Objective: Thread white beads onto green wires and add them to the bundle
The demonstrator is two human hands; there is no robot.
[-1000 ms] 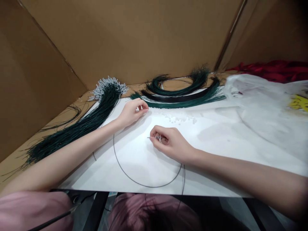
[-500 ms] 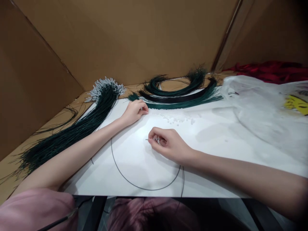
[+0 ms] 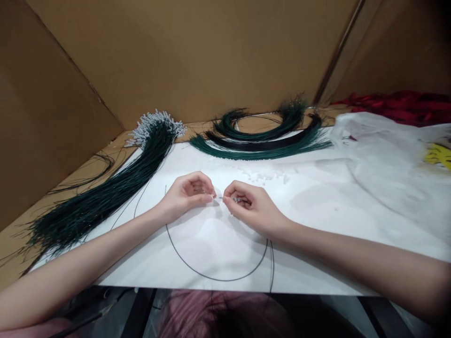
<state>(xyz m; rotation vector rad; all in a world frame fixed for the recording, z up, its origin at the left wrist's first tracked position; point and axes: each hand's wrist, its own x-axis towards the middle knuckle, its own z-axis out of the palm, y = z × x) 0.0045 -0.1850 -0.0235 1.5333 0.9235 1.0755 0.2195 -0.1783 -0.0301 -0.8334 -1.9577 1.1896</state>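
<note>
My left hand [image 3: 186, 195] and my right hand [image 3: 248, 206] meet over the white sheet [image 3: 317, 220], fingertips almost touching. The right hand pinches the tip of a thin dark wire [image 3: 218, 277], which loops in a wide arc on the sheet toward me. Small clear beads seem to sit on the wire at its fingers. The left hand is pinched closed on something tiny at the wire's tip, probably a bead. Loose clear beads [image 3: 262, 174] lie scattered just beyond the hands.
A long bundle of dark green wires with bead tips [image 3: 116, 183] lies at the left. Curved green wire bundles [image 3: 264, 138] rest at the back. A clear plastic bag [image 3: 387, 159] and red material [image 3: 398, 105] are at the right. Cardboard walls [image 3: 193, 56] surround the table.
My left hand came back from the loose beads near the green bundles and now meets the right hand at the wire tip. The right hand barely moved.
</note>
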